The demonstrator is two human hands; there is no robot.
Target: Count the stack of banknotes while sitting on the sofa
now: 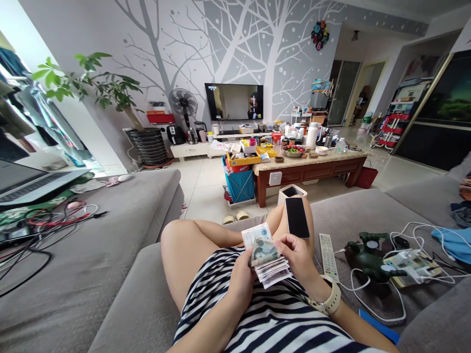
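A stack of banknotes (270, 269) is held over my lap, some of the notes bent over so that their edges fan towards me. My left hand (242, 274) grips the stack from its left side. With thumb and fingers pinched together, my right hand (297, 252) takes the right edge of a greenish note (263, 250) on top. Behind it a paler note (256, 233) stands up. A dark-screened phone (297, 217) rests on my right leg, just beyond my right hand. My right wrist wears a cream watch (330, 296).
To my right on the sofa lie a remote control (328, 257), a dark green device (368, 255) and a power strip (414, 267) with white cables. A laptop (37, 189) and tangled cords are at left. Ahead stands a crowded coffee table (309, 171) and a bin (292, 190).
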